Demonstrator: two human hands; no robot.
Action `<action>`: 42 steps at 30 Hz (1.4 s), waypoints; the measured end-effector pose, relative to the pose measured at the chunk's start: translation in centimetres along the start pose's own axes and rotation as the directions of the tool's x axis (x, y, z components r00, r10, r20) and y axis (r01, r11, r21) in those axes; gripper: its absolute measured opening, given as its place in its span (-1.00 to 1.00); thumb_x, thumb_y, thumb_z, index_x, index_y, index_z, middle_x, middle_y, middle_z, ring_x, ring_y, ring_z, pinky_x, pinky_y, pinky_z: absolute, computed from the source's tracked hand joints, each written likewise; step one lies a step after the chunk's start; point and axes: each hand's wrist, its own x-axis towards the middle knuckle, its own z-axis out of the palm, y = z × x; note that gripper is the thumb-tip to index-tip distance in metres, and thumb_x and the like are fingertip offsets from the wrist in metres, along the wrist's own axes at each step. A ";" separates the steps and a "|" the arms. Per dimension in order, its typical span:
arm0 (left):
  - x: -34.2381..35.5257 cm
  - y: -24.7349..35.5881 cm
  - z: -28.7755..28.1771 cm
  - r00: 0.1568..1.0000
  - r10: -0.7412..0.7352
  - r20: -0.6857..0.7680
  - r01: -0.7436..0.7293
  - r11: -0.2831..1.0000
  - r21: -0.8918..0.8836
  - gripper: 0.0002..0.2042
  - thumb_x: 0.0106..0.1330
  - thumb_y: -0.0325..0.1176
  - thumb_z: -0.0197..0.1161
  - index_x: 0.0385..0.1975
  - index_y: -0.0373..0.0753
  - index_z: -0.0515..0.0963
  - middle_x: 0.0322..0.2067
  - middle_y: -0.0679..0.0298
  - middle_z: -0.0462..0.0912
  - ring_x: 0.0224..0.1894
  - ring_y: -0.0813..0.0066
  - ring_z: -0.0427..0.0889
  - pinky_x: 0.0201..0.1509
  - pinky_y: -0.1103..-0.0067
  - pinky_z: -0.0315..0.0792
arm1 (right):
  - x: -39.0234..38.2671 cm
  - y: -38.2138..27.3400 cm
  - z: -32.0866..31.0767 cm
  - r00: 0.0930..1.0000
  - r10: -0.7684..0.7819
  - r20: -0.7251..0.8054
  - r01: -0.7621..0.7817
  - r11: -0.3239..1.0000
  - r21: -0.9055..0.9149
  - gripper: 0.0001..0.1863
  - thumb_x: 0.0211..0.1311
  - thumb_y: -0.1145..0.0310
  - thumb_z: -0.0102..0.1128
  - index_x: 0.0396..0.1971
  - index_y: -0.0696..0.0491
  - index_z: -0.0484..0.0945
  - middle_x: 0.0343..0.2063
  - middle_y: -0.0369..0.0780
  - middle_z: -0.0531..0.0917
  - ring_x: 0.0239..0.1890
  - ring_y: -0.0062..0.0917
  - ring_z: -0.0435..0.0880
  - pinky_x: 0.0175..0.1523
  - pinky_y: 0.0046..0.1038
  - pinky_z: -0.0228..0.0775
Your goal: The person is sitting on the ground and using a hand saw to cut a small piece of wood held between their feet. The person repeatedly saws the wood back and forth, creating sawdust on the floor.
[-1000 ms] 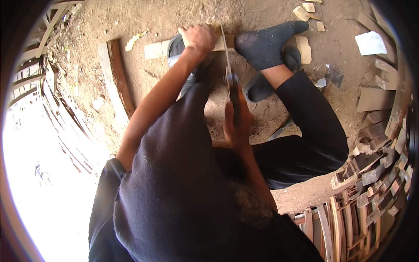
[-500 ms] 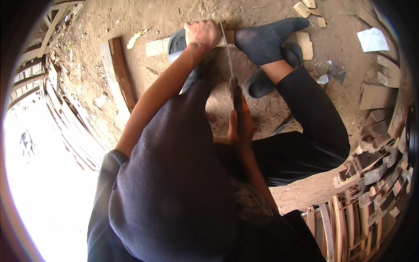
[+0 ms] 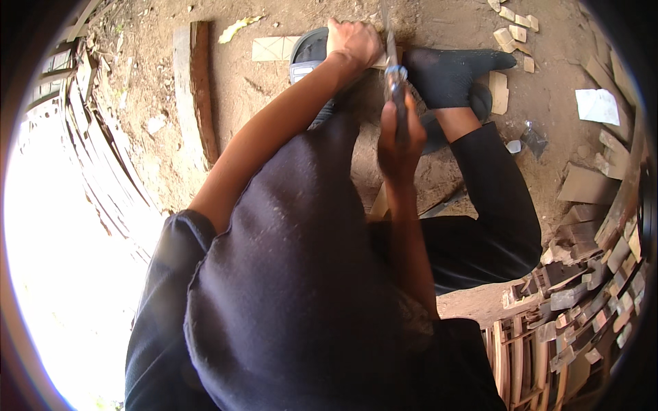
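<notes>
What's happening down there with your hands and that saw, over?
Right hand gripping saw. Left hand down at wooden board, fingers' hold unclear. Socked right foot close beside the saw, over.

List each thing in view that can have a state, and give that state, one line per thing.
Saw: held, pointing forward.
Right hand: closed around the saw.
Left hand: fingers curled; grip hidden.
Plank: lying flat, partly covered.
Left slipper: over the plank, partly hidden.
Right slipper: unworn, partly hidden.
Sock: worn.
Beam: lying down.
Paper: creased, spread out.
Blocks: loose, scattered.
</notes>
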 end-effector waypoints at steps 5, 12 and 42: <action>0.2 0.4 0.9 0.999 -0.004 -0.044 0.005 1.000 0.031 -0.73 0.26 -0.26 -0.06 -0.38 -0.10 0.64 -0.35 0.21 0.71 -0.27 0.29 0.69 0.02 0.23 0.24 | -5.0 5.2 1.3 0.927 -0.332 -0.172 0.308 0.939 -0.153 -0.55 0.44 0.33 -0.17 0.23 0.23 0.30 0.18 0.07 0.41 0.26 -0.16 0.37 0.25 -0.37 0.23; -0.1 -0.1 1.2 0.997 0.027 -0.067 -0.026 1.000 0.010 -0.72 0.24 -0.28 -0.09 -0.35 -0.14 0.63 -0.34 0.16 0.71 -0.26 0.26 0.68 -0.04 0.20 0.25 | -0.2 1.4 0.5 0.985 -0.139 -0.101 0.136 0.990 -0.036 -0.57 0.40 0.29 -0.07 0.14 0.24 0.39 0.01 -0.01 0.52 -0.09 -0.37 0.52 -0.03 -0.45 0.36; 0.4 0.3 0.7 0.999 -0.036 -0.023 0.036 0.999 0.014 -0.72 0.21 -0.21 -0.03 -0.37 -0.15 0.64 -0.31 0.06 0.70 -0.17 0.19 0.69 0.12 0.19 0.26 | -0.4 1.5 -1.4 0.999 -0.042 0.011 0.043 0.999 -0.031 -0.53 0.36 0.35 -0.10 0.23 0.16 0.28 0.02 0.04 0.47 0.07 -0.15 0.46 0.08 -0.29 0.33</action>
